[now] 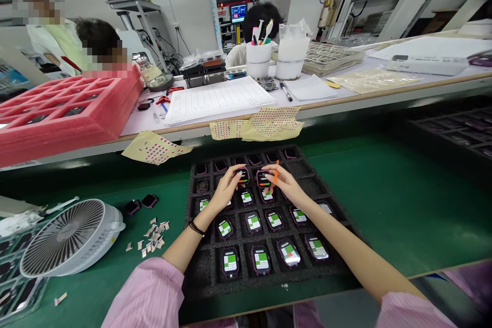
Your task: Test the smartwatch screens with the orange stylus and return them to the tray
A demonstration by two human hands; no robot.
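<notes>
My left hand (227, 187) is closed at its fingertips on the edges of a lit smartwatch body (242, 176). Just to the right, the fingers of my right hand (286, 183) grip a second lit watch body (263, 179), and a thin orange stick (276, 170) is tucked in that same hand. Both watches show coloured bars on dark screens. Beneath my hands lies a black foam tray (200, 266) with square pockets. Several watches in its nearer rows, such as one watch (261, 259), show green and white screens; those in the far row are dark.
Left of the tray are a white fan (73, 238), two dark watches (141, 204) and scattered small tabs (154, 238). A raised shelf (326, 107) crosses behind, bearing a red foam tray (111, 107), paper sheets (219, 97) and white cups (258, 59). Other people sit and stand beyond.
</notes>
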